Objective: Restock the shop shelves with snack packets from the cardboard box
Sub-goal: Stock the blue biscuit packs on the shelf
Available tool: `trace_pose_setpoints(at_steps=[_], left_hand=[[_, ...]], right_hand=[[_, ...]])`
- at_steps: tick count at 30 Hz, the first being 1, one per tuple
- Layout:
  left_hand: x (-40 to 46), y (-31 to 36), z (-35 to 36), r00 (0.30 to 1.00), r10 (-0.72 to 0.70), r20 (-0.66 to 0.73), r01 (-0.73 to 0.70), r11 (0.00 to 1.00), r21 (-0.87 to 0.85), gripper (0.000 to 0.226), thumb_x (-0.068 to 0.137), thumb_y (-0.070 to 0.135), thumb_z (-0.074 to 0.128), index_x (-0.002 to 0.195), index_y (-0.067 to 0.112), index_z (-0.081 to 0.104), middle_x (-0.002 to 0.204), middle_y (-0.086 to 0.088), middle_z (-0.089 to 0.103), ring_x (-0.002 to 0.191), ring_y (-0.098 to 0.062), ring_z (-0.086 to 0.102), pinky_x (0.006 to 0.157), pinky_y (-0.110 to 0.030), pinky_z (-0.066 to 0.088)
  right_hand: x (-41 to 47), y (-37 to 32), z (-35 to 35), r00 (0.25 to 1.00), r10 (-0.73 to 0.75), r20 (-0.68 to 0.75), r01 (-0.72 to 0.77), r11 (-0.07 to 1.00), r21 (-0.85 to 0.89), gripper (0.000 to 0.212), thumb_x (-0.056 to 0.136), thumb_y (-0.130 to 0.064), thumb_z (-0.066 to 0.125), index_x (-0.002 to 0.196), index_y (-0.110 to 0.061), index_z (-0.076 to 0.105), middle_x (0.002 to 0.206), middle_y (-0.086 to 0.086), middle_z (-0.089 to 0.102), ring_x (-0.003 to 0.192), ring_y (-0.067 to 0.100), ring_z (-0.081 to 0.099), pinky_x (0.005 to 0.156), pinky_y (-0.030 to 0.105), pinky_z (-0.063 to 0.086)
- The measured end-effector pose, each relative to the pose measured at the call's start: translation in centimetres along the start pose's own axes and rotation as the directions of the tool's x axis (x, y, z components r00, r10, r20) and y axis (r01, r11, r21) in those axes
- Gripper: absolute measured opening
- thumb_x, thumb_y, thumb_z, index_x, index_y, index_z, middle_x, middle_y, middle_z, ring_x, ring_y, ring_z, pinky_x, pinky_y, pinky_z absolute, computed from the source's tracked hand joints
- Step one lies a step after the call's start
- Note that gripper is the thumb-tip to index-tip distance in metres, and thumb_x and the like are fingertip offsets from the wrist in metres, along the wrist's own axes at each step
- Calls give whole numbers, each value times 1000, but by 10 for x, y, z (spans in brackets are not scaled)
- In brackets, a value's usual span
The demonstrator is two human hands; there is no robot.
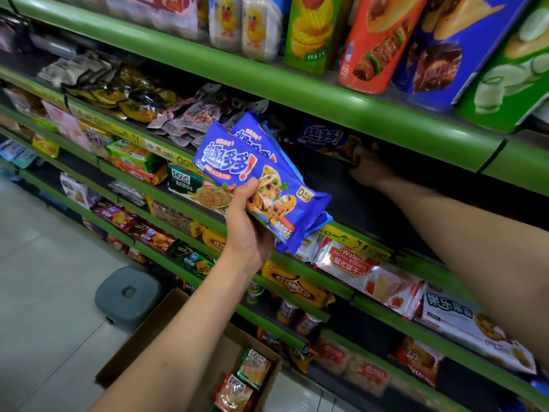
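Restocking: my left hand (246, 221) is gripping blue cookie packets (261, 179) | right hand (367, 171) is reaching deep into the shelf (341, 203), grip unclear | next: sliding packets toward the shelf's back edge.

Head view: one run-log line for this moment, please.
left hand: holds blue cookie packets | right hand: deep in shelf, at shelved blue packet, grip unclear | cardboard box: packets left
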State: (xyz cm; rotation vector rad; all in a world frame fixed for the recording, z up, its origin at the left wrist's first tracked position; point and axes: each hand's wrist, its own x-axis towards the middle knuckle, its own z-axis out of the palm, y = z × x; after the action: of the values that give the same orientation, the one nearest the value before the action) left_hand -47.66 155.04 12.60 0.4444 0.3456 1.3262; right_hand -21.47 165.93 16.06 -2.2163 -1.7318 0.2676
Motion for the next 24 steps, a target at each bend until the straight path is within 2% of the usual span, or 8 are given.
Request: trace_pose_setpoints(at_steps=[4, 6, 9, 12, 16, 20, 21, 24], left_hand=[[4, 4, 2, 1000, 11, 1, -11, 1000, 4, 26, 91, 31, 58, 96, 22, 82, 106, -4, 77, 96, -23, 75, 76, -38, 60], [6, 5, 2, 1000, 24, -1, -24, 1000, 1, 27, 92, 31, 56, 93, 24, 82, 104, -2, 78, 94, -21, 76, 75, -37, 60], [8, 6, 1, 999, 36, -23, -36, 999, 9, 26, 92, 32, 57, 90, 25, 82, 101, -1, 78, 92, -20, 76, 74, -36, 60], [12, 6, -1, 998, 40, -55, -40, 999, 17, 26, 91, 33, 57, 88, 26, 82, 99, 0, 79, 89, -18, 76, 72, -35, 60], [16, 3, -3, 997, 40, -61, -40, 999, 6, 24, 88, 35, 61, 94, 26, 82, 104, 0, 78, 92, -20, 76, 75, -37, 60], [18, 0, -5, 997, 36, -63, -34, 999, 30, 25, 89, 37, 59, 96, 27, 81, 106, 0, 78, 94, -20, 75, 75, -37, 60], [17, 0, -6, 998, 34, -60, -31, 999, 39, 25, 87, 37, 61, 97, 27, 81, 107, 0, 77, 95, -21, 75, 75, -37, 60], [14, -3, -8, 999, 23, -46, -20, 998, 59, 27, 85, 39, 62, 101, 27, 80, 110, -1, 77, 99, -22, 74, 77, -37, 60]], right_hand=[[1, -1, -1, 999, -54, -5, 54, 999, 2, 31, 84, 14, 57, 76, -14, 50, 125, 35, 51, 126, 40, 48, 77, 31, 35], [5, -1, -2, 996, -80, -42, 83, 994, 69, 27, 86, 13, 60, 98, -11, 60, 129, 32, 53, 126, 38, 49, 84, 31, 35], [14, 2, -2, 990, -62, -126, 87, 975, 205, 47, 87, -5, 73, 129, -8, 50, 135, 23, 50, 125, 30, 49, 97, 33, 37], [20, 7, -5, 993, -72, -99, 88, 981, 175, 55, 93, -3, 63, 143, 6, 41, 148, 26, 44, 135, 36, 43, 106, 33, 32], [21, 15, -10, 989, -147, 36, 140, 979, 146, 55, 94, 3, 59, 146, -1, 43, 150, 20, 45, 136, 33, 45, 107, 27, 33], [7, 22, -19, 986, -160, 47, 142, 952, 271, 48, 94, 2, 61, 140, -3, 51, 147, 16, 49, 132, 23, 45, 90, 6, 30], [1, 24, -21, 988, -154, 21, 140, 938, 317, 44, 95, -2, 61, 138, -3, 53, 145, 15, 51, 130, 22, 47, 95, 7, 32], [-21, 32, -23, 997, -41, -66, 69, 856, 513, 38, 97, -14, 62, 134, -6, 57, 137, 13, 59, 122, 24, 57, 108, 31, 42]])
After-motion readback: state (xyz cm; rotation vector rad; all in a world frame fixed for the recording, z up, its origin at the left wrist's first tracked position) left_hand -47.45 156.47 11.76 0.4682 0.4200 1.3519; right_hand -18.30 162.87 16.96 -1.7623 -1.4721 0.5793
